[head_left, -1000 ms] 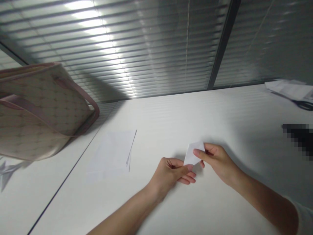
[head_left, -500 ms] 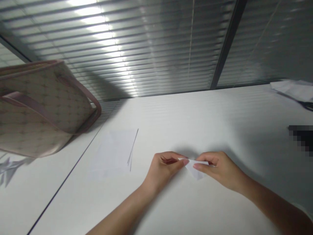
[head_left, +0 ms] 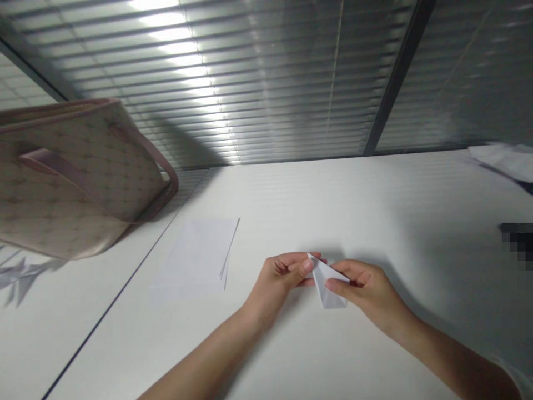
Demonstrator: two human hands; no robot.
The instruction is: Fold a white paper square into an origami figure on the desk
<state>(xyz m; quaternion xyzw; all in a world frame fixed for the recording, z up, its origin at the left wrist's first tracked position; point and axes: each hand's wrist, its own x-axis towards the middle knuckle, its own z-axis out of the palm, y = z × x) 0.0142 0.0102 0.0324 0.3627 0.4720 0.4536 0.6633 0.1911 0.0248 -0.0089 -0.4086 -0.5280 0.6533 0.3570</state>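
Open table [head_left: 300, 205] ahead, handbag [head_left: 79, 183] left

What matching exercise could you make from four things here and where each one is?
1. Folded paper
2. White sheets
3. Handbag
4. Blinds

A. Beyond the table's far edge
B. Lying flat, left of both hands
C. Held by the left hand and right hand
D. At the picture's left edge

Pairs: 1-C, 2-B, 3-D, 4-A

From your head, the camera faces forward and down, near your left hand [head_left: 277, 280] and right hand [head_left: 366, 286], across the table [head_left: 300, 205] to the blinds [head_left: 287, 89].
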